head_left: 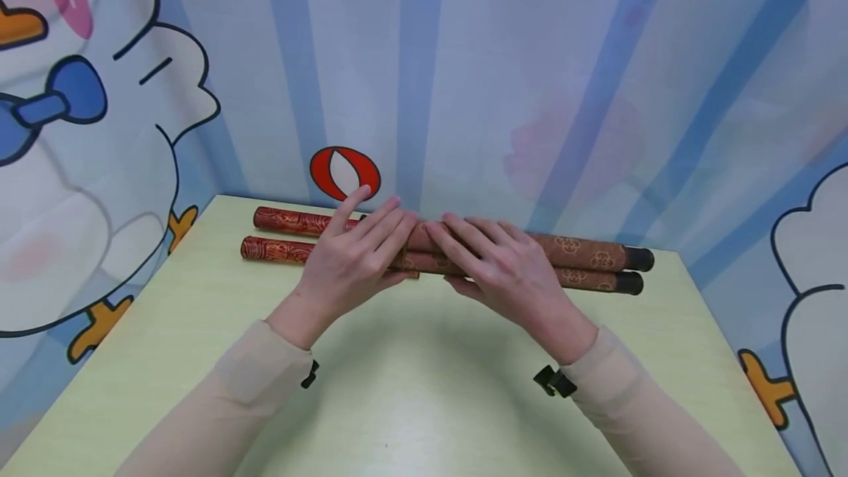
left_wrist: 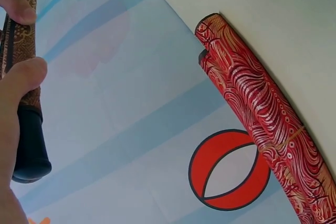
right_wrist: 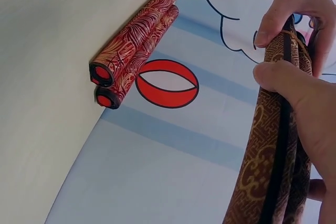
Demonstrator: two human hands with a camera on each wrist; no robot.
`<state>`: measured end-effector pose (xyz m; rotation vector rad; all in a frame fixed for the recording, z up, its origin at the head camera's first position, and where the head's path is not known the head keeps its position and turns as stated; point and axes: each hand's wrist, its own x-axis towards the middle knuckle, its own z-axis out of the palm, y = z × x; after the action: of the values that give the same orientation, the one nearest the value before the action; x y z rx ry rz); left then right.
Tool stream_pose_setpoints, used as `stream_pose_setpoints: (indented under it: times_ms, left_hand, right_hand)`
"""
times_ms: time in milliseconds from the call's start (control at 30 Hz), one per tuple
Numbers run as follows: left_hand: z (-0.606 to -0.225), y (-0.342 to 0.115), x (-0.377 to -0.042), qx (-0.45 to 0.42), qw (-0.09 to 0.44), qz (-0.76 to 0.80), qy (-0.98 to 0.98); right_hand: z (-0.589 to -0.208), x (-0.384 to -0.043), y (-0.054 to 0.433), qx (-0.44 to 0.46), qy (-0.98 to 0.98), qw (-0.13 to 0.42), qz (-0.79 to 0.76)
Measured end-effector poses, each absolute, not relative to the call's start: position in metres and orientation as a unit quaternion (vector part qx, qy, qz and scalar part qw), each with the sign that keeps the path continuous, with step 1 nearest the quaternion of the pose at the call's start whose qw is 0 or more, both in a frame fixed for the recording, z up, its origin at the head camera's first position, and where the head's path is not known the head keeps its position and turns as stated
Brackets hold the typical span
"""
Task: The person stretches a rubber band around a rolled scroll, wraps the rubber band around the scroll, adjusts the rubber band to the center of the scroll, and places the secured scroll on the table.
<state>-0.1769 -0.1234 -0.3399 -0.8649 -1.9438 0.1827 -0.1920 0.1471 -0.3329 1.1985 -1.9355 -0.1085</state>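
Observation:
Two slim brown tubes [head_left: 583, 252] with a gold pattern and black end caps lie side by side between both hands, above the back of the table. My left hand [head_left: 358, 263] holds them near one end, its fingers laid over the top. Close beside it, my right hand [head_left: 510, 271] grips the same pair further right. In the right wrist view, both thumbs press on the brown tubes [right_wrist: 257, 150], and a black strip runs along them. A black end cap [left_wrist: 32, 148] shows below a thumb in the left wrist view.
Two red patterned tubes [head_left: 291, 221] lie together at the table's back left, partly behind the left hand; their red-centred ends [right_wrist: 105, 99] face the right wrist camera. The pale table [head_left: 411, 396] meets a printed curtain [head_left: 464, 79] along its back edge.

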Motion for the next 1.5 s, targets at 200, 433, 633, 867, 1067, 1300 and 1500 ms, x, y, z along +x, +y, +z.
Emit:
stream_pose_setpoints:
  times_ms: [200, 433, 633, 867, 1067, 1300, 1500]
  left_hand:
    - [-0.338, -0.134, -0.175, -0.358, 0.495, 0.057, -0.79]
    - [-0.337, -0.147, -0.175, -0.35, 0.496, 0.037, -0.794]
    - [-0.34, -0.154, -0.174, -0.345, 0.494, 0.034, -0.798]
    - [-0.344, -0.158, -0.175, -0.349, 0.488, 0.017, -0.8]
    - [-0.344, -0.156, -0.174, -0.339, 0.474, 0.009, -0.812]
    - [-0.344, -0.152, -0.169, -0.35, 0.458, 0.015, -0.817]
    - [-0.343, -0.144, -0.172, -0.366, 0.448, 0.011, -0.816]
  right_hand:
    - [-0.328, -0.185, 0.16, 0.475, -0.784, 0.397, -0.048]
    - [-0.329, -0.187, 0.194, 0.454, -0.804, 0.383, -0.034]
    - [-0.332, -0.192, 0.218, 0.439, -0.808, 0.393, -0.003]
    - [-0.334, -0.193, 0.228, 0.453, -0.801, 0.391, 0.021]
    - [-0.334, -0.194, 0.228, 0.458, -0.79, 0.405, 0.031]
    - [-0.336, -0.188, 0.231, 0.45, -0.806, 0.383, 0.027]
    - [-0.341, -0.181, 0.232, 0.438, -0.816, 0.377, 0.027]
